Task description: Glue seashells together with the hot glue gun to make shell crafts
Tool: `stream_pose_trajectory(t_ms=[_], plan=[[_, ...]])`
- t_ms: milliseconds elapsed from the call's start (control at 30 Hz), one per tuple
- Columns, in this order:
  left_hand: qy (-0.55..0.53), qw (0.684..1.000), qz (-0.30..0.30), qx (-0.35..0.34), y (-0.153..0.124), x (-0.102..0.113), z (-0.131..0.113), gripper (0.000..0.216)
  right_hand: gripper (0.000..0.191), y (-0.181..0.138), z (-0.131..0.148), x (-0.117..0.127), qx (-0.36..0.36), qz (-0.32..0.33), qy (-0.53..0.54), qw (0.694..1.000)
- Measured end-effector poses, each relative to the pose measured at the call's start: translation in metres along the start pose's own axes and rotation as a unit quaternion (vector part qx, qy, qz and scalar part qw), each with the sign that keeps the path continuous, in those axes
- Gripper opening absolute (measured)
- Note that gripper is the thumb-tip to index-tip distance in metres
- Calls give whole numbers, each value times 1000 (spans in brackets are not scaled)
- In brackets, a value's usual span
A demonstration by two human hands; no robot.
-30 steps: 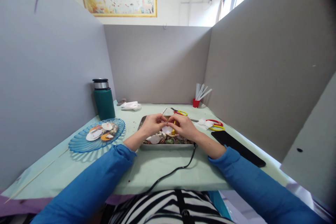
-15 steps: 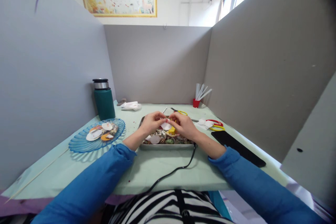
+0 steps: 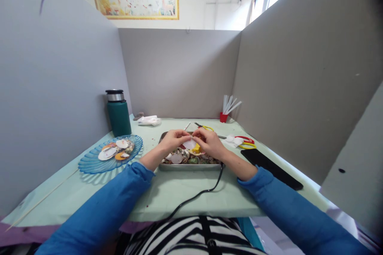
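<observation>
Over a metal tray [image 3: 191,167] of shells, my left hand [image 3: 172,142] and my right hand [image 3: 209,142] meet fingertip to fingertip. Both are closed in a pinch on a thin white round piece [image 3: 189,144], which hangs tilted below the fingers; whether it is shell or card I cannot tell. Small mixed shells [image 3: 183,152] fill the tray, with a pale flat disc [image 3: 176,159] near its front. A yellow piece [image 3: 196,149] lies beside my right fingers. The tray's far part is hidden behind my hands.
On the left stand a blue glass plate [image 3: 89,163] bearing shells and white discs, and a green bottle [image 3: 119,117]. To the right are scissors [image 3: 249,143], a black mat [image 3: 272,169] and a red cup [image 3: 223,117] of white sticks. A black cable [image 3: 197,196] crosses the front.
The white round piece has turned a little between my fingertips, and a reddish spot near them no longer shows. My hands have barely shifted.
</observation>
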State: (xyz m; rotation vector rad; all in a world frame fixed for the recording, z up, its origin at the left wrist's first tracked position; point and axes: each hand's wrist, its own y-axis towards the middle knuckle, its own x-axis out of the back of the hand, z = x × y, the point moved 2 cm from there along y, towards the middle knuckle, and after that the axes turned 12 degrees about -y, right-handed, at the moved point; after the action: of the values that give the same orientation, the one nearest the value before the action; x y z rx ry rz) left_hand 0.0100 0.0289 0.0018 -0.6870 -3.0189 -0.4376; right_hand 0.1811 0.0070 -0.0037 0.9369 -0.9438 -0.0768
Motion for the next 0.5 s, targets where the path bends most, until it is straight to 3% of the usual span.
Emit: stream_pose_trajectory(t_ms=[267,500], plan=[[22,1000,9,-15,1,3,1,29,12,0,2,-1,27,16,15,999],[7,1000,-7,-12,0,0,-2,30,20,0,0,-1,0,6,18,1000]])
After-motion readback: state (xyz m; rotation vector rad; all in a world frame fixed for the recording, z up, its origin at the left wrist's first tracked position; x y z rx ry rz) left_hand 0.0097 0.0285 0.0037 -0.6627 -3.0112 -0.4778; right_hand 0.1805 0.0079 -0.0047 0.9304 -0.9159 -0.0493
